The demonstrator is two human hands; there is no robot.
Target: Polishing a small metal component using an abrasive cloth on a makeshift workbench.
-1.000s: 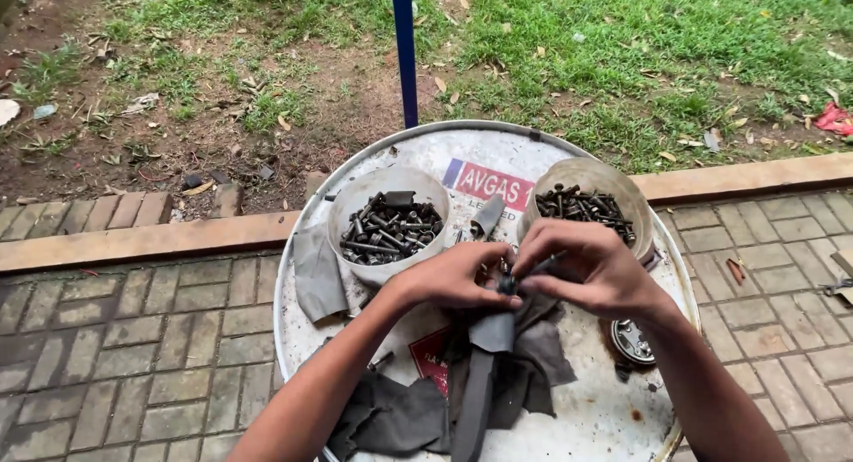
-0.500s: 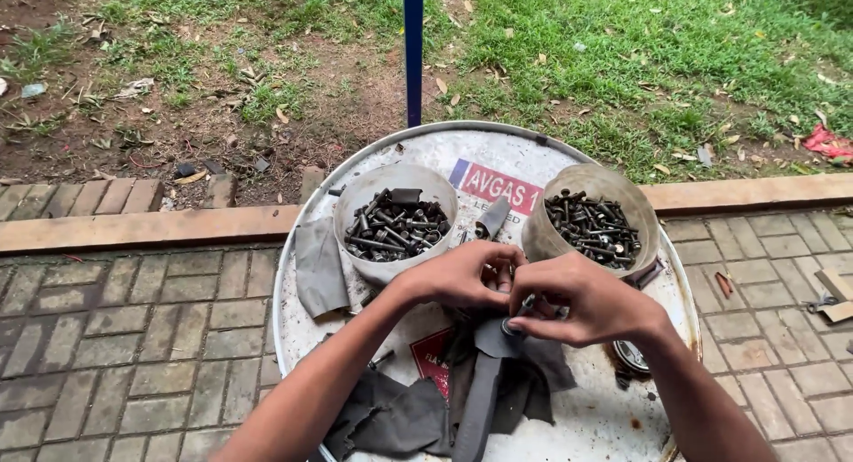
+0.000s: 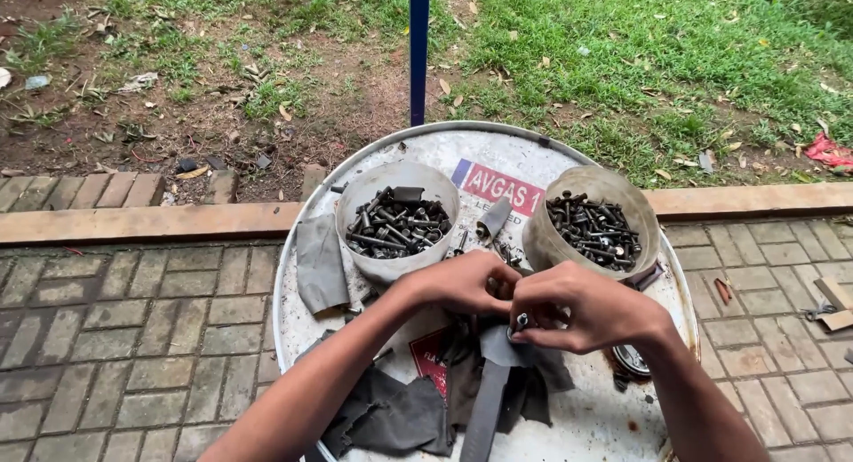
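Note:
Both my hands meet over the middle of a white drum top [image 3: 586, 418]. My right hand [image 3: 582, 306] pinches a small bolt [image 3: 521, 321] against the end of a long dark rubber strip [image 3: 487, 400] that hangs toward me. My left hand [image 3: 466, 280] closes on the same bolt and strip from the left; its fingertips are hidden behind the right hand. Dark rubber scraps [image 3: 391, 418] lie under my forearms. Behind the hands stand two cut plastic tubs: the left tub [image 3: 355, 195] and the right tub [image 3: 644, 218], both full of dark bolts.
A grey rubber piece [image 3: 320, 262] lies on the drum's left side. A blue pole [image 3: 418, 49] rises behind the drum. Brick paving [image 3: 133, 338] surrounds it, with a kerb [image 3: 142, 222], bare soil and grass [image 3: 640, 53] beyond. Wooden scraps [image 3: 831, 302] lie at the right.
My hands have shifted slightly toward me and turned the bolt at the strip's end. The view has tilted a little; the tubs and drum stay put.

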